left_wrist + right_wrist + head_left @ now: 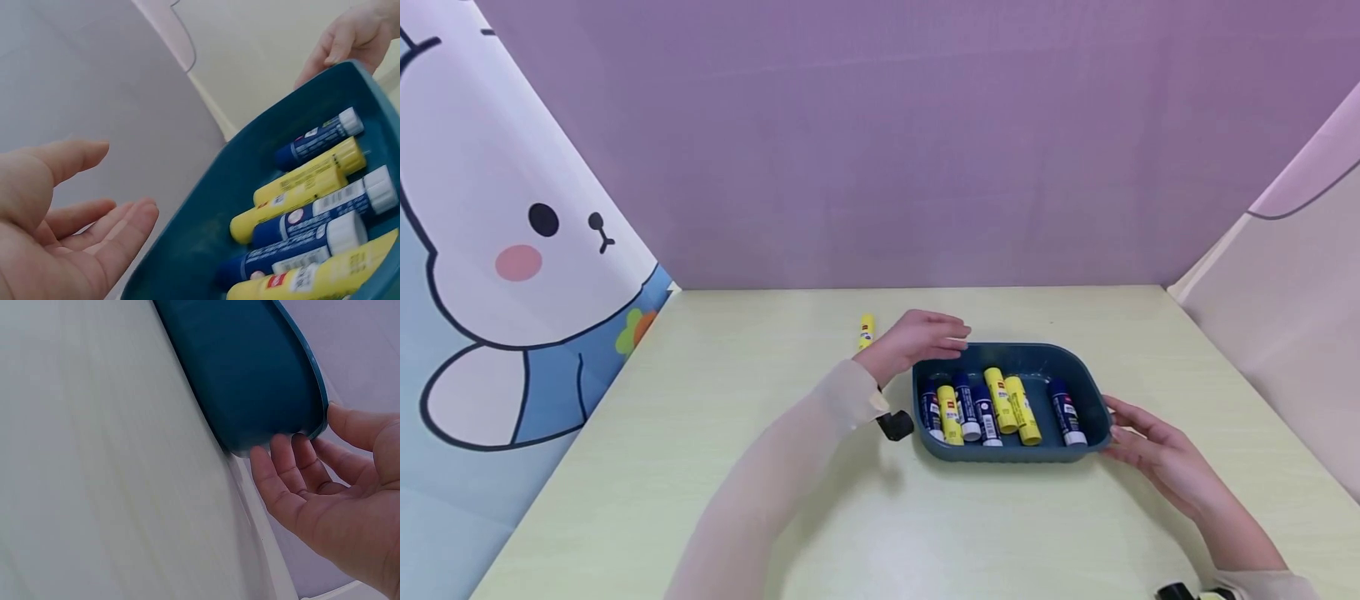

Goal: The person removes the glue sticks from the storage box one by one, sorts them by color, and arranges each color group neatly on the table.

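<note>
A dark teal plastic basket [1030, 454] sits on the table with several glue sticks lying inside. Some are yellow [1023, 410], others dark blue with white ends [1067, 412]. My left hand [921, 340] hovers at the basket's far left corner, holding nothing; in the left wrist view its thumb and fingers [128, 250] are spread beside the rim. At the basket's right end, my right hand [1165, 454] touches the outer wall with loosely bent fingertips. The right wrist view puts its thumb [356, 425] at the rim.
One more yellow glue stick [867, 331] stands on the table [700, 467] beyond my left wrist. A purple backdrop [910, 167] rises behind the table. A cartoon-printed sheet [490, 208] hangs on the left, a pale one [1292, 308] on the right.
</note>
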Motion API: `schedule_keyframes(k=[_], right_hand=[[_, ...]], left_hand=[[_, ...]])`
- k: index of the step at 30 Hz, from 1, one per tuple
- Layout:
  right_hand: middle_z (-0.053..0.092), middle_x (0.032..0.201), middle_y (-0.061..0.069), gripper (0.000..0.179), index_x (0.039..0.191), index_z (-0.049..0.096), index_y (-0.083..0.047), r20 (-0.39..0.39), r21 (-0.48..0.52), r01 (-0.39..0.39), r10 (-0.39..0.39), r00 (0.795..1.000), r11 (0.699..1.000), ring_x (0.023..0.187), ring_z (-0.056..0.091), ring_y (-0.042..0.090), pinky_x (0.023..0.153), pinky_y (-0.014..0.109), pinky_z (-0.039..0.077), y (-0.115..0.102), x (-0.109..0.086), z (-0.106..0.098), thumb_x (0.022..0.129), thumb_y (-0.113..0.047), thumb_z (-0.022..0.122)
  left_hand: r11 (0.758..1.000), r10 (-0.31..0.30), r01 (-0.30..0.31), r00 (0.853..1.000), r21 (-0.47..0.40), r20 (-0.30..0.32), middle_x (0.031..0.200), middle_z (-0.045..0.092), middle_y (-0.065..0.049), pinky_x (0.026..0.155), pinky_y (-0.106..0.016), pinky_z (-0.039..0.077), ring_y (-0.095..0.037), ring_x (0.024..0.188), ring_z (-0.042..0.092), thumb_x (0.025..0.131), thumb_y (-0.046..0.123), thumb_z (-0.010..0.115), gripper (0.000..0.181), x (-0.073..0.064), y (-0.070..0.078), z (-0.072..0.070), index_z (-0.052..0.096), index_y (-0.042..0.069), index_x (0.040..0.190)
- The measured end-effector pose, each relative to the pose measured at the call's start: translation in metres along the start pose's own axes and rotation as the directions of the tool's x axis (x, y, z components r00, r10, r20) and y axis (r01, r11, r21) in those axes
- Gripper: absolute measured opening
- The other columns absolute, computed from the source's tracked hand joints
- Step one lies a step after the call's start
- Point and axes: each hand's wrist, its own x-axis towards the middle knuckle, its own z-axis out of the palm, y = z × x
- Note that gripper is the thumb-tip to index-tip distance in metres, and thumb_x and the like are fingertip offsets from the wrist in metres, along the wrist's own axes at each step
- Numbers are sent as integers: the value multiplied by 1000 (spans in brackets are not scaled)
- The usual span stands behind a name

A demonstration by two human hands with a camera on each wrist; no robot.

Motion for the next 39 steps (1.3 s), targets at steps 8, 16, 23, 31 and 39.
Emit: schedule_keyframes(k=[8,16,23,31,39], right_hand=[[57,116,5,48,141,55,-14,-5,-7,-9,9,1000,1000,103,65,13,88,28,56,0,-1,0,103,10,36],[58,117,4,49,141,55,-16,-13,-16,-32,32,999,999,103,65,14,88,27,56,0,-2,0,104,9,36],[58,117,4,49,142,55,-15,-7,-14,-25,25,1000,1000,103,65,14,88,28,57,0,-1,0,103,10,36],[59,118,4,50,142,55,-15,-1,2,-18,18,1000,1000,103,66,15,88,29,57,2,-3,-1,103,10,35],[59,118,4,51,142,54,-15,4,9,-14,14,1000,1000,104,65,14,87,29,57,3,-3,-2,103,11,35]], left_hand=[[999,-41,40,998,12,57,130,63,-19,91,-34,56,-24,109,67,96,11,67,47,5,-8,22,52,-6,138],[995,-97,98,991,0,96,127,65,-17,87,-33,58,-31,117,63,95,8,69,42,9,-18,39,57,-6,132],[991,-130,125,980,43,147,121,68,-18,90,-36,57,-28,109,67,94,8,69,35,10,-25,51,63,-5,126],[986,-138,121,979,114,152,108,71,-14,85,-35,59,-28,103,69,91,8,74,28,11,-30,64,69,-4,115],[983,-122,105,986,152,112,99,74,-11,81,-34,60,-26,101,70,89,6,75,21,18,-36,79,72,-5,107]])
